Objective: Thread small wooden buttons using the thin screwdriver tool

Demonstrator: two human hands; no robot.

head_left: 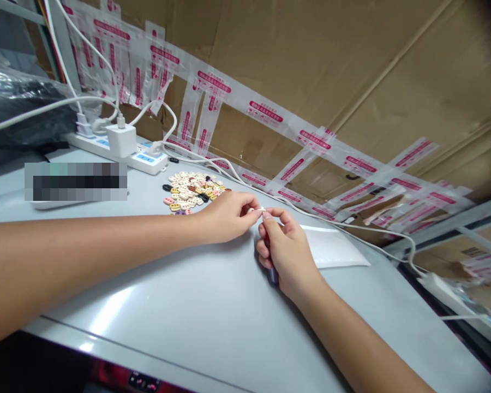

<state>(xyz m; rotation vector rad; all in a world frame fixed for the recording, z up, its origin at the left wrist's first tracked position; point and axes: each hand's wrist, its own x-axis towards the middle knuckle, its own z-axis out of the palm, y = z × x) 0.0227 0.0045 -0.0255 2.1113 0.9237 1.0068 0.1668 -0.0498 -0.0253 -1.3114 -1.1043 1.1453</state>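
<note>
My left hand (pixel 228 217) is closed in a pinch, thumb and forefinger meeting at a tiny white piece (pixel 263 208) whose kind I cannot make out. Against its other side come the thumb and forefinger of my right hand (pixel 290 248), so the fingertips of both hands nearly touch. My right hand is also wrapped round a tool with a dark handle (pixel 273 275); its tip is hidden by the fingers. Behind my left wrist lies a pile of small oval pieces with holes (pixel 186 188), mostly cream, some yellow, pink, brown and black.
A white envelope (pixel 335 248) lies right of my right hand. At the back left is a power strip (pixel 151 162) with a white charger (pixel 121 140). Cables (pixel 306 212) run along the taped cardboard (pixel 311 65). A blurred-out object (pixel 76 183) sits at left.
</note>
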